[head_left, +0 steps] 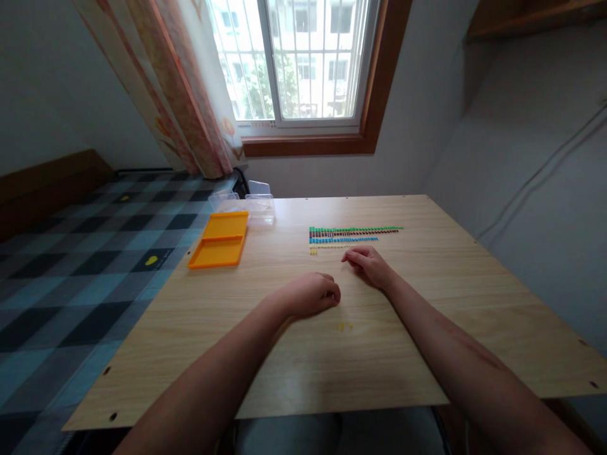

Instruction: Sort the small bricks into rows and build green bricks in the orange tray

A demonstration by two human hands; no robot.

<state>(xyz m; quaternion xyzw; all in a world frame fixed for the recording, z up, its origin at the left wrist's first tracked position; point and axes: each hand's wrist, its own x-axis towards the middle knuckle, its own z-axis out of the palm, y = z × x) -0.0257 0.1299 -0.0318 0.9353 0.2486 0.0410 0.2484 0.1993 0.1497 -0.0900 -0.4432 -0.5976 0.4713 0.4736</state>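
Observation:
Rows of tiny beads lie on the wooden board [427,316]: a green row [355,229], a dark brown row [353,233], a blue row [344,240] and a short yellow row [313,250]. My right hand [367,264] rests on the board just below these rows, fingers curled together in a pinch near the yellow beads; what it holds is hidden. My left hand [310,294] rests on the board in a loose fist, a little nearer to me. A few loose yellow beads [344,326] lie just below my left hand.
An orange tray [220,239] lies open at the board's far left. Clear plastic boxes [249,205] stand behind it. A checked bed cover [71,253] lies to the left, a window and curtain beyond, a wall to the right.

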